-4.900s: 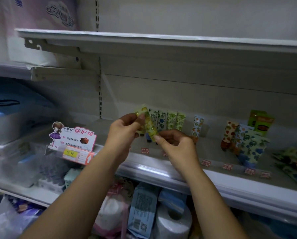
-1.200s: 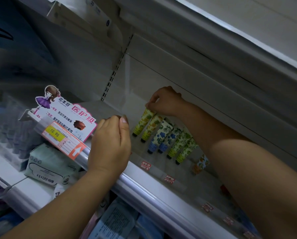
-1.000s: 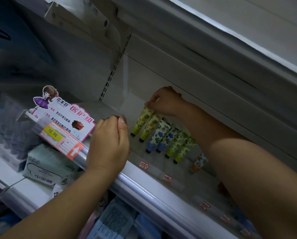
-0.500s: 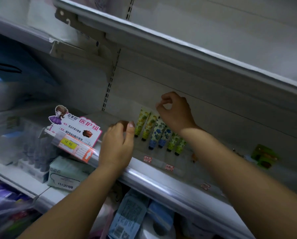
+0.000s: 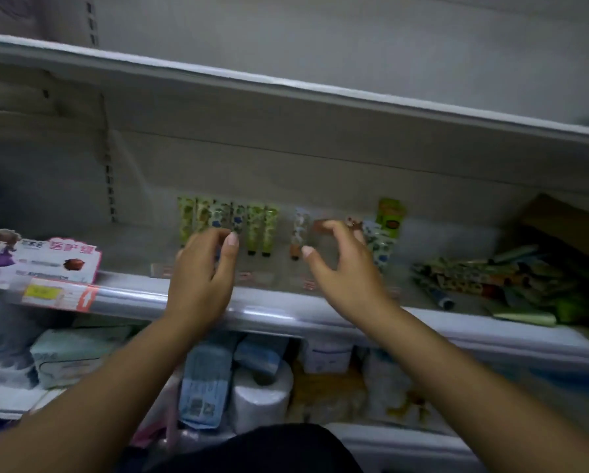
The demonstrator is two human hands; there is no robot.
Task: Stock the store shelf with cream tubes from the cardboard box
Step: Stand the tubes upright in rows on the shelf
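Several patterned cream tubes (image 5: 256,224) stand in a row against the back of the shelf (image 5: 286,314). My left hand (image 5: 202,278) hovers over the shelf's front edge, in front of the row, fingers loosely bent and empty. My right hand (image 5: 341,268) is to its right, also empty, fingers relaxed, in front of a single tube (image 5: 300,233). More tubes stand by a green carton (image 5: 390,215). At the far right a cardboard box (image 5: 559,227) lies with a heap of loose tubes (image 5: 491,278) spilling from it.
A pink price sign (image 5: 44,264) with a cartoon girl clips to the shelf edge at left. The upper shelf (image 5: 286,93) overhangs. Below sit toilet paper rolls (image 5: 262,397), a blue pack (image 5: 204,384) and a green tissue pack (image 5: 71,353).
My right hand has let go of the leftmost tube and pulled back to the right, away from the row. My left hand has lifted off the shelf edge. The view has swung right and now shows the box.
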